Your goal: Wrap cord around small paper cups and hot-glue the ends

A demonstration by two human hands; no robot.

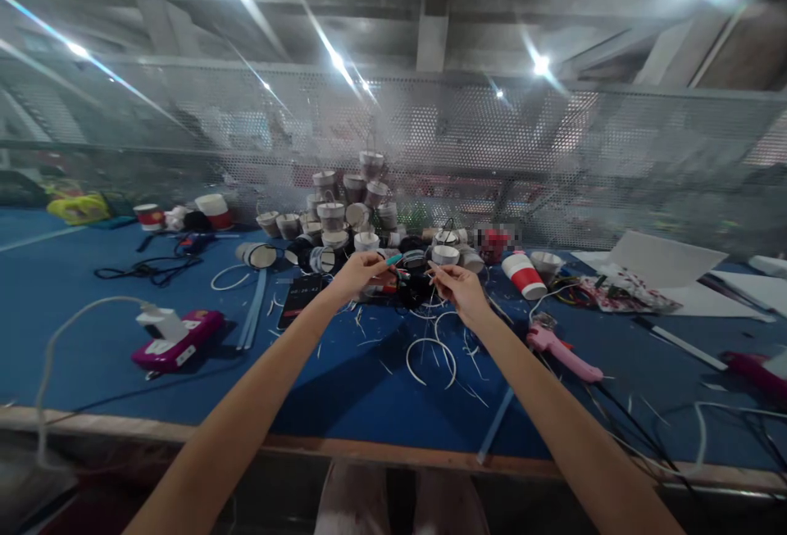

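Note:
My left hand (364,273) is closed in a pinch at the middle of the blue table, with a small teal item (394,260) at its fingertips. My right hand (456,287) pinches something thin and pale, too small to name. Between the hands lies a dark tangle (414,289), partly hidden. Curled white cord (431,361) and thin cut scraps lie below them. Behind stand stacked small pale cups (330,215) with thin loops on some. A black phone (299,302) lies beside my left forearm.
A pink glue gun (564,353) with a black cable lies right of my right forearm. At left are a purple power strip (178,342) with a white plug (161,324) and black cables. A red-and-white cup (524,274) lies at right. Perforated metal mesh (430,125) rises behind.

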